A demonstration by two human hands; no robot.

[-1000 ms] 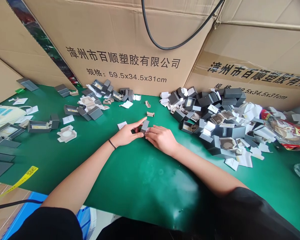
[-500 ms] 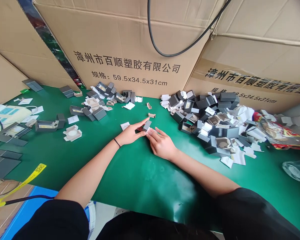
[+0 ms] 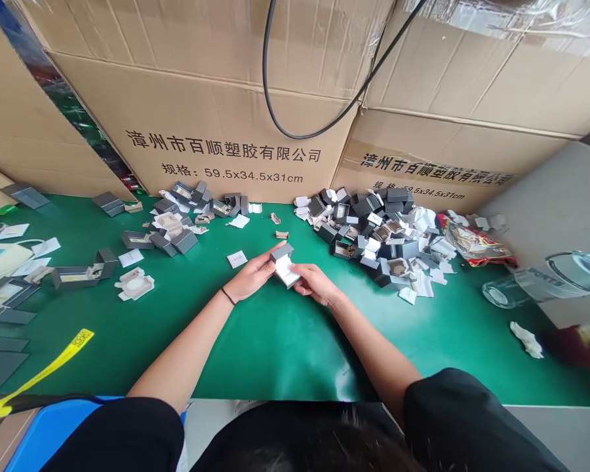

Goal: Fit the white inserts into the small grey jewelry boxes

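A small dark grey box [image 3: 282,252] with a white inside is held up between both hands over the green table [image 3: 275,347], its lid swung back. My left hand [image 3: 252,275] grips it from the left, with fingers behind the lid. On the right, my right hand [image 3: 315,283] pinches the lower part, thumb at the white inside. The right fingertips are partly hidden behind the box. Just beyond lies a small brown cardboard piece [image 3: 282,235]. A white card [image 3: 236,259] rests left of the box, near my left hand.
A heap of grey boxes and paper scraps [image 3: 373,229] covers the back right. More open boxes [image 3: 177,239] lie at the left. Large cartons [image 3: 216,105] stand behind, with a black cable [image 3: 295,136] hanging in front. A clear bottle [image 3: 535,283] lies far right.
The grey box now shows its white inside and open lid; before, only a small part showed between my hands. My right hand has shifted to its lower right. The camera view has turned rightward.
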